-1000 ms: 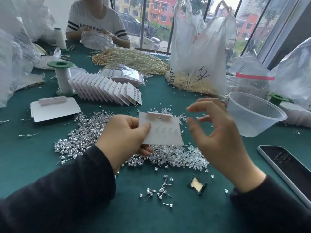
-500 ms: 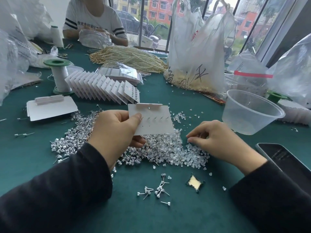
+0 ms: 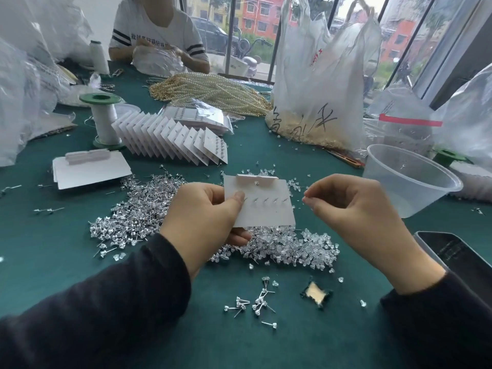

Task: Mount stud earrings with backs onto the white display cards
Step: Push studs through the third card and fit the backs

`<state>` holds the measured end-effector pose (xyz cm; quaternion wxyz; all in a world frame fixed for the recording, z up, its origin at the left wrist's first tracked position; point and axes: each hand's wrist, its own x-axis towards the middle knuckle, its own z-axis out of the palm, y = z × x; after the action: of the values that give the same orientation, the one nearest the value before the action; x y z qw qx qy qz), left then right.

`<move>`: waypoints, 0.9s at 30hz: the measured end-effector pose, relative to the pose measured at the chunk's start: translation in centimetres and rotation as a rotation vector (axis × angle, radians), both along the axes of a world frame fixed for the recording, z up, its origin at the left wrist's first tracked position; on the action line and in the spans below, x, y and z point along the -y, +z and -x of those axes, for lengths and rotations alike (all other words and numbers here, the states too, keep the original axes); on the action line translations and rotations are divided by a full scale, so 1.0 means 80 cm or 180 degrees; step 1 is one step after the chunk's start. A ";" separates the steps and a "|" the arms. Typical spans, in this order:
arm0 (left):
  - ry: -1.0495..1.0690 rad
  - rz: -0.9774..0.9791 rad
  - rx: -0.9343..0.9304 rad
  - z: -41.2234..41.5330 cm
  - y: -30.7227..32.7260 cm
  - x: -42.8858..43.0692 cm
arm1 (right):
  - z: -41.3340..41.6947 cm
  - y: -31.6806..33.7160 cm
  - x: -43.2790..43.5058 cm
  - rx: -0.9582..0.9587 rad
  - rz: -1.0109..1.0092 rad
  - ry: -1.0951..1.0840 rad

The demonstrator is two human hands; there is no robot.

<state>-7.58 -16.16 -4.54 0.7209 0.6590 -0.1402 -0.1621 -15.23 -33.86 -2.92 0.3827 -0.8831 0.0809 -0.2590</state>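
My left hand (image 3: 205, 217) pinches the left edge of a white display card (image 3: 262, 209), held up with its back toward me; several stud posts stick out of it in a row. To the card's right, my right hand (image 3: 354, 217) has thumb and forefinger pinched at about 1150,770 on something tiny, seemingly a clear earring back, too small to be sure. Under the card lie a pile of silver stud earrings (image 3: 138, 217) and a pile of clear backs (image 3: 292, 249). A few loose studs (image 3: 255, 304) lie nearer to me.
A fanned row of filled cards (image 3: 170, 139) and a blank card stack (image 3: 90, 169) lie at the left. A clear plastic cup (image 3: 407, 182) and a phone (image 3: 458, 257) are at the right. Spool (image 3: 102, 118), pearl strands (image 3: 213, 91), plastic bags and a seated person lie beyond.
My right hand has risen from the pile of clear backs up to the card's right edge, fingers pinched. The card stays in my left hand, nearly still.
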 end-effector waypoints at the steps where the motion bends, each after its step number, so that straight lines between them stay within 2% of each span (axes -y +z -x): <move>1: -0.0012 -0.0013 0.0003 0.001 0.000 0.001 | 0.002 0.003 -0.005 0.0103 -0.0076 0.0065; 6: -0.0037 -0.0031 0.0000 0.003 0.000 0.003 | 0.009 0.009 -0.029 0.0495 -0.0478 0.0257; 11: -0.0112 -0.0281 0.0355 0.012 -0.001 0.006 | 0.004 -0.004 -0.058 0.0890 0.0101 0.0494; 15: 0.0008 -0.0487 0.0779 0.015 -0.001 0.006 | -0.002 -0.013 -0.062 0.0921 0.0192 0.0555; 27: 0.0148 -0.0682 0.0988 0.018 0.000 0.005 | -0.004 -0.020 -0.061 0.0997 0.0031 0.0662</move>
<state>-9.00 -16.55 -4.56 0.6199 0.7522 -0.2164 -0.0558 -14.90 -28.97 -4.49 0.4111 -0.8374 -0.0728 -0.3527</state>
